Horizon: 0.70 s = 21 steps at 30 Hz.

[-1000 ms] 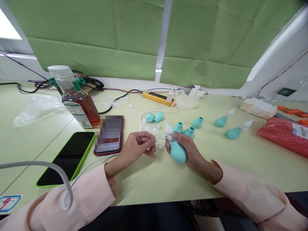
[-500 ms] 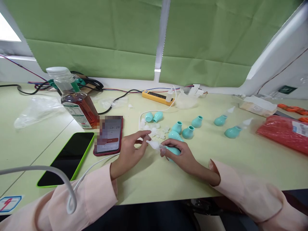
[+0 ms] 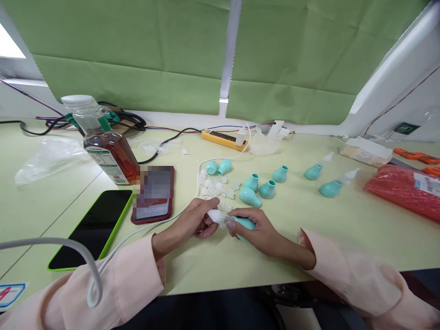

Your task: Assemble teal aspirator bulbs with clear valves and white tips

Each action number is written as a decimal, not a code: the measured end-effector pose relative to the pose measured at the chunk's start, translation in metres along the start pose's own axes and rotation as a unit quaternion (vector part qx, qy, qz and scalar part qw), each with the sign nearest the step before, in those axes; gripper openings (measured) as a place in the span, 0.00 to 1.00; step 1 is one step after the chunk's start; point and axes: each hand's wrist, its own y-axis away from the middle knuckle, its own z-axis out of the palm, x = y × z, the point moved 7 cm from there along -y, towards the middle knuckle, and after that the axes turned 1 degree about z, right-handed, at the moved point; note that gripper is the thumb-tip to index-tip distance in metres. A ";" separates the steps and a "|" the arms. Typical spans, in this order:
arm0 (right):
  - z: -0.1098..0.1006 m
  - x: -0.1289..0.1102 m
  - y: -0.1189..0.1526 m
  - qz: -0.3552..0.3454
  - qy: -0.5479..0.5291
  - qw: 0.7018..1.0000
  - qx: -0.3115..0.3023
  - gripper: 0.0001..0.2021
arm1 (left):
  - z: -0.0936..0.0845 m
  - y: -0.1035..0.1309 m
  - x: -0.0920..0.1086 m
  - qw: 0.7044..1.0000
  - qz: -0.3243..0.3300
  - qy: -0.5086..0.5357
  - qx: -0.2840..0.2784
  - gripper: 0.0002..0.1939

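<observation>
My right hand (image 3: 258, 233) grips a teal rubber bulb (image 3: 244, 223) lying sideways near the desk's front. A clear plastic tip (image 3: 217, 216) sticks out of the bulb toward the left, and my left hand (image 3: 196, 221) pinches that tip with thumb and fingers. Just beyond my hands lies a small heap of clear tips (image 3: 216, 186). Several loose teal bulbs (image 3: 250, 196) sit behind it. Two bulbs with tips fitted (image 3: 330, 187) lie farther right.
A red phone (image 3: 154, 193) and a green-cased phone (image 3: 92, 228) lie left of my hands, with a tea bottle (image 3: 105, 145) behind them. A white cable (image 3: 144, 231) crosses under my left wrist. A red packet (image 3: 402, 190) lies at far right, a yellow power strip (image 3: 224, 138) at the back.
The bulb has gone from upright in my right hand to lying sideways. My left hand has moved in and taken hold of its clear tip. Both hands have shifted nearer the desk's front.
</observation>
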 end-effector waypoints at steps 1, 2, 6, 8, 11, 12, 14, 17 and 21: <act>-0.001 -0.002 0.000 -0.012 0.005 1.000 0.008 0.09 | 0.001 0.000 -0.001 1.000 -0.008 0.022 -0.008 0.23; -0.002 -0.004 -0.001 -0.023 0.011 1.000 0.016 0.08 | 0.002 0.000 -0.001 0.999 -0.011 0.031 -0.015 0.23; -0.011 -0.001 -0.002 -0.015 -0.015 0.997 0.067 0.08 | -0.006 0.003 0.010 0.991 0.045 -0.117 0.048 0.22; -0.017 0.005 -0.003 0.007 -0.072 0.994 0.084 0.09 | -0.012 0.007 0.023 0.944 0.121 -0.281 0.124 0.21; -0.021 0.011 -0.003 0.017 -0.161 0.983 0.083 0.09 | -0.013 0.008 0.031 0.838 0.187 -0.480 0.180 0.14; -0.022 0.012 -0.003 0.021 -0.181 0.980 0.085 0.08 | -0.014 0.006 0.029 0.816 0.183 -0.518 0.177 0.11; -0.021 0.015 -0.004 0.039 -0.196 0.976 0.083 0.08 | -0.015 0.002 0.023 0.793 0.170 -0.560 0.171 0.10; -0.016 0.017 -0.004 0.071 -0.164 0.981 0.071 0.10 | -0.017 0.005 0.025 0.785 0.177 -0.563 0.190 0.10; -0.013 0.013 -0.004 0.036 -0.069 0.993 0.090 0.11 | -0.008 0.021 0.040 0.788 0.230 -0.533 0.208 0.12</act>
